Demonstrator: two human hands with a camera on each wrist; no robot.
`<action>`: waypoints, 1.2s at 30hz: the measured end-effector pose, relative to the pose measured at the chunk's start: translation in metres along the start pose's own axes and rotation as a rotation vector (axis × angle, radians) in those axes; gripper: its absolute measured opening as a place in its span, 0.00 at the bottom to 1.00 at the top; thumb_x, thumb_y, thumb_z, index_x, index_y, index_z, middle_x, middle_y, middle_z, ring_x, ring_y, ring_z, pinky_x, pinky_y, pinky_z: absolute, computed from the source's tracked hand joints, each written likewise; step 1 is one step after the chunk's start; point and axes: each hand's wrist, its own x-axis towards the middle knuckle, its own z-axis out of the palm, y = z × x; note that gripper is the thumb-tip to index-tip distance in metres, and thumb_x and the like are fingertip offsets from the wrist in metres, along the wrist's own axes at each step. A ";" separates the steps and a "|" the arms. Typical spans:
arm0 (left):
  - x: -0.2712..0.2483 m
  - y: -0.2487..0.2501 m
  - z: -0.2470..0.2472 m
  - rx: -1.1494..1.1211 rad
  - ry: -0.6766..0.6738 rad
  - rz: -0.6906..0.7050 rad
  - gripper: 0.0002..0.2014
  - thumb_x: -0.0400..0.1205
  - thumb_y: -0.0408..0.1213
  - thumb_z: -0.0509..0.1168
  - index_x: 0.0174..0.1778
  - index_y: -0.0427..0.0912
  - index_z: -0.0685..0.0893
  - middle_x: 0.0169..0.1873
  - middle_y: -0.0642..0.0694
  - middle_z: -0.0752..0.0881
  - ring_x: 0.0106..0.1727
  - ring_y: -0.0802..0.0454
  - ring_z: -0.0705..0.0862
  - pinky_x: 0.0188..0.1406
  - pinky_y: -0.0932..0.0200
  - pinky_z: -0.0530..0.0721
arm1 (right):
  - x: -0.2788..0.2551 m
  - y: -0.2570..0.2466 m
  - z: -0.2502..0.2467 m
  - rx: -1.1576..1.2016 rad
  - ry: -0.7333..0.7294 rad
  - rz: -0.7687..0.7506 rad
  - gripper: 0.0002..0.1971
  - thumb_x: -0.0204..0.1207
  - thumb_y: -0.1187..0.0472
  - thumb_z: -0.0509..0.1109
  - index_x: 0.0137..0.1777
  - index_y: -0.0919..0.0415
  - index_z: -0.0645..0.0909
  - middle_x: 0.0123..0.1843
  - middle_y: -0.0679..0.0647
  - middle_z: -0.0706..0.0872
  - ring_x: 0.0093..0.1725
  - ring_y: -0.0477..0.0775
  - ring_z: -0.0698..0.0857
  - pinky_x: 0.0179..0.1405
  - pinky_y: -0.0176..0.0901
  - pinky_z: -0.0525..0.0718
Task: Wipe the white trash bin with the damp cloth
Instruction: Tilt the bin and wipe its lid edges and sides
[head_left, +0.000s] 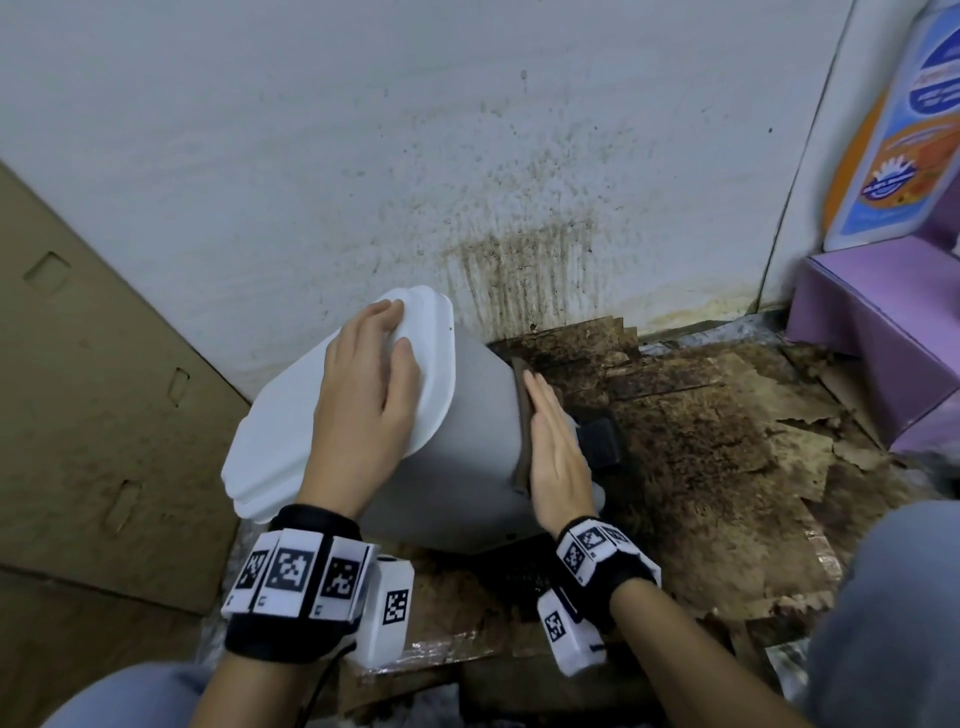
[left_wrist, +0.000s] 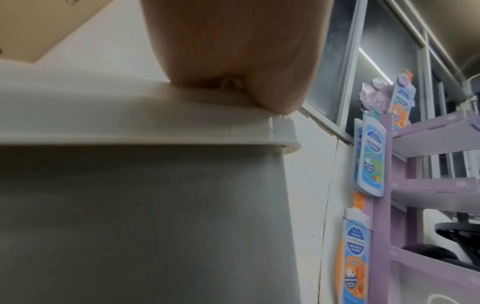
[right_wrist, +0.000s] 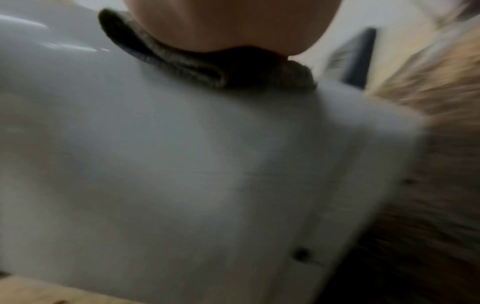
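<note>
Pressing my right hand flat on brown cloth — fingers straight, together, cloth pinned under palm against side of white trash bin. Bin tilted, lid toward my left. My left hand rests on lid, fingers relaxed and spread, gripping nothing. Beyond my right fingertips — black pedal, stained cardboard, spattered wall.

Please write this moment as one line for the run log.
phase: wiping | left hand: flat on lid, steadies tilted trash bin | right hand: presses cloth on bin side
</note>
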 end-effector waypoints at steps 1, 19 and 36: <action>0.000 -0.001 -0.001 -0.002 0.002 -0.001 0.20 0.92 0.43 0.52 0.79 0.44 0.74 0.78 0.51 0.74 0.79 0.56 0.69 0.75 0.71 0.60 | -0.005 0.011 -0.005 -0.004 -0.002 0.067 0.24 0.93 0.52 0.43 0.88 0.42 0.58 0.89 0.36 0.57 0.87 0.31 0.50 0.89 0.46 0.51; -0.006 0.010 0.005 0.010 0.034 -0.022 0.21 0.90 0.44 0.52 0.78 0.45 0.75 0.75 0.51 0.77 0.77 0.54 0.72 0.72 0.67 0.65 | 0.036 -0.101 0.020 0.172 -0.112 -0.005 0.25 0.90 0.53 0.43 0.87 0.40 0.60 0.83 0.29 0.62 0.82 0.30 0.58 0.85 0.42 0.55; -0.004 0.008 0.001 -0.015 0.030 -0.036 0.20 0.91 0.43 0.53 0.78 0.46 0.75 0.76 0.53 0.76 0.78 0.57 0.71 0.75 0.66 0.65 | 0.037 0.000 -0.012 -0.041 -0.079 0.292 0.24 0.90 0.55 0.44 0.82 0.46 0.70 0.84 0.48 0.70 0.84 0.51 0.65 0.86 0.57 0.60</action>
